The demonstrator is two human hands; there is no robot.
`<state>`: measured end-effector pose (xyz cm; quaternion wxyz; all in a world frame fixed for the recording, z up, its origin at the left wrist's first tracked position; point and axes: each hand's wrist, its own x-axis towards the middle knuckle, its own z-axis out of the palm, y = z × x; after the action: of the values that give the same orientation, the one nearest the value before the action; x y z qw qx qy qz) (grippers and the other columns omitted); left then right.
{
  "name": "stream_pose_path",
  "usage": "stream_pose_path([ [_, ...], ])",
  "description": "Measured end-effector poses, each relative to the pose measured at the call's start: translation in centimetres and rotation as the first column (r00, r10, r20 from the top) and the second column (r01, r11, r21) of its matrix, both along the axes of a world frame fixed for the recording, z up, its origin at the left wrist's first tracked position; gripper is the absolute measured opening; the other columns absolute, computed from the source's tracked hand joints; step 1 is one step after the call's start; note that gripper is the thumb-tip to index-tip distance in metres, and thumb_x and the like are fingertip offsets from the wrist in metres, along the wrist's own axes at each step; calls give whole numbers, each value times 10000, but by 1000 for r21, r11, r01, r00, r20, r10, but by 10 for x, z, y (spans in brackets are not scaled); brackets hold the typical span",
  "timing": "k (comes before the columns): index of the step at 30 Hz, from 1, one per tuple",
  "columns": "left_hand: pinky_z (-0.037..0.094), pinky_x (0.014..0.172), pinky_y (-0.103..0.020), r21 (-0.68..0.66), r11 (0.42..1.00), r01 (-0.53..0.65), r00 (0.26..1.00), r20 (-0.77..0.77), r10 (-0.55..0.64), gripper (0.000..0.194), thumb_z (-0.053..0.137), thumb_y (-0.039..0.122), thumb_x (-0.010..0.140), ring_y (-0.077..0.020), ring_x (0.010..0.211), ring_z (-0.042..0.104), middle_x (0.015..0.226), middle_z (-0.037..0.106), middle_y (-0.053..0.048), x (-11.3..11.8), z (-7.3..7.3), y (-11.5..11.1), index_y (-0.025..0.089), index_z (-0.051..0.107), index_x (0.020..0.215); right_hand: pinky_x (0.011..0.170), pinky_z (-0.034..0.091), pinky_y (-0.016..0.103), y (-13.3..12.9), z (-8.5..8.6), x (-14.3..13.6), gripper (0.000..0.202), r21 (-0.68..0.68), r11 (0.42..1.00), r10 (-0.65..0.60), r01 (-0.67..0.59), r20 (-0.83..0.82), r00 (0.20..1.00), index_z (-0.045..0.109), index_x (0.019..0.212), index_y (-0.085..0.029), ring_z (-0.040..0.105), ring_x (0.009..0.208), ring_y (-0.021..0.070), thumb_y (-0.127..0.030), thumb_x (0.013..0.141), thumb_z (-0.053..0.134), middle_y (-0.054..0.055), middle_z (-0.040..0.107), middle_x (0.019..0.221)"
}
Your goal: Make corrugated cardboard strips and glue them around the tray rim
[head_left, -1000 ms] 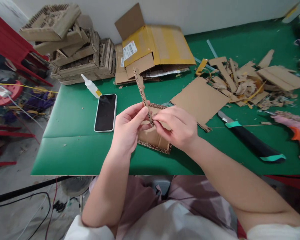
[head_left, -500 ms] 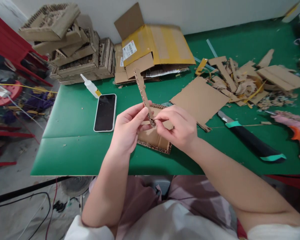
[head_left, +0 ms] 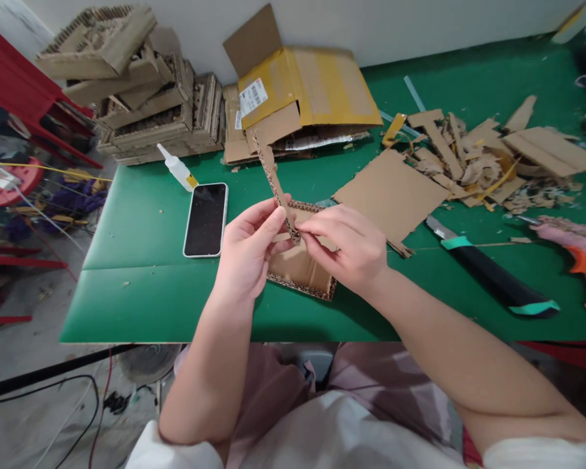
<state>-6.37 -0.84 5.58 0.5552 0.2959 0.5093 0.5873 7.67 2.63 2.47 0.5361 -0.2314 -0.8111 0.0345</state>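
Note:
Between thumb and fingers, my left hand [head_left: 252, 242] grips a narrow strip of corrugated cardboard [head_left: 270, 170], which slants up and away to the left. My right hand [head_left: 348, 246] pinches the near end of that same strip with thumb and forefinger. Under both hands a shallow cardboard tray [head_left: 305, 281] lies on the green table, its low walls showing corrugated edges. The hands cover part of the tray's middle. A flat cardboard sheet [head_left: 388, 192] rests just beyond my right hand.
Left of my hands are a phone [head_left: 205, 220] and a white glue bottle [head_left: 176, 168]. To the right lie a knife [head_left: 493, 270], a pink glue gun [head_left: 573, 251] and a heap of cardboard scraps [head_left: 469, 156]. Stacked cardboard trays [head_left: 141, 98] and a yellow-taped box [head_left: 317, 85] stand behind.
The cardboard strip has tilted further left, its far end shifting left. The fingertips of my right hand have moved slightly left and up along the strip. The tray stays put.

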Motion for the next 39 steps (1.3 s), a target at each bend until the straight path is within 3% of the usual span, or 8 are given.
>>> stream_pose_path([
  [5, 516, 485, -114, -1, 999, 34, 999, 30, -34, 285, 797, 338, 623, -52, 588, 622, 771, 711, 19, 0, -1, 1, 209, 725, 867, 673, 512, 258, 0, -1, 0, 119, -3, 1000, -2, 2, -7, 1000, 571, 858, -207, 611, 708, 127, -99, 809, 562, 22, 674, 750],
  [14, 528, 518, -127, 9, 997, 77, 996, 35, -77, 292, 778, 341, 647, -67, 607, 642, 732, 708, 19, -1, -1, 0, 193, 722, 892, 624, 502, 248, -1, 1, -1, 83, -144, 989, 19, -26, -54, 998, 557, 788, -187, 582, 652, 115, -112, 819, 536, 27, 655, 730],
  [24, 509, 471, -114, 38, 999, 6, 996, -90, -3, 311, 794, 338, 624, -66, 630, 626, 851, 723, -5, 1, -1, -1, 207, 729, 899, 680, 526, 273, 1, 0, 1, 52, -48, 998, 34, -34, -12, 999, 584, 875, -166, 644, 704, 141, -151, 825, 588, 54, 700, 781],
  [29, 514, 477, -114, 58, 997, -59, 987, -149, 67, 304, 794, 322, 628, -63, 614, 617, 774, 712, 7, 1, -4, -2, 204, 731, 900, 685, 528, 260, 2, 0, 1, 41, -40, 999, 14, -13, 37, 999, 577, 870, -176, 649, 705, 134, -154, 836, 578, 40, 700, 776],
  [39, 518, 487, -122, 42, 997, -67, 985, -157, 73, 297, 792, 313, 623, -68, 628, 615, 789, 716, 3, 2, -4, -1, 196, 736, 890, 692, 530, 251, 1, -1, 0, 103, -6, 999, -36, 37, 82, 996, 556, 875, -190, 640, 717, 131, -108, 815, 569, 27, 688, 772],
])
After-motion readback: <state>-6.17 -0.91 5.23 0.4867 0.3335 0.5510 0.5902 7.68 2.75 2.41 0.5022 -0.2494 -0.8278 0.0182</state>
